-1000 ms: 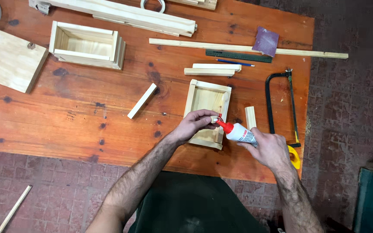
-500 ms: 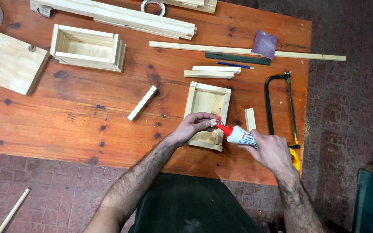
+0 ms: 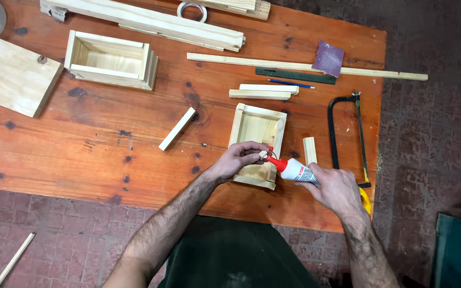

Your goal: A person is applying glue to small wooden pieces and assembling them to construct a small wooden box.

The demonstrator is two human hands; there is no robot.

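Worn reddish wooden table (image 3: pixel 81 154), dark knots and stains; brick-patterned floor around it, a green box corner at lower right. Person stands at the near edge, dark apron visible.

On the table: deep wooden box (image 3: pixel 110 58) upper left, square board (image 3: pixel 12 77) just left of it, long laths (image 3: pixel 145 21) along the far edge, tape roll (image 3: pixel 192 9) just beyond them. A thin strip (image 3: pixel 273 64) runs right past the table edge, sandpaper (image 3: pixel 328 57) lying on it; dark ruler (image 3: pixel 294 76) and blue pencil (image 3: pixel 290 84) just below. Hacksaw (image 3: pixel 348 138) at the right side. Loose stick (image 3: pixel 177 128) mid-table.

Shallow tray (image 3: pixel 257 128), pale wood with raised rim, lies near the front edge (its near end under the hands). Left hand (image 3: pixel 236 160) rests on the tray's near end, fingertips pinching a small wood block (image 3: pixel 263 155). Right hand (image 3: pixel 334 189) is wrapped around a white glue bottle (image 3: pixel 294 170), fingers curled closed; its red nozzle points at the block, touching or nearly so.
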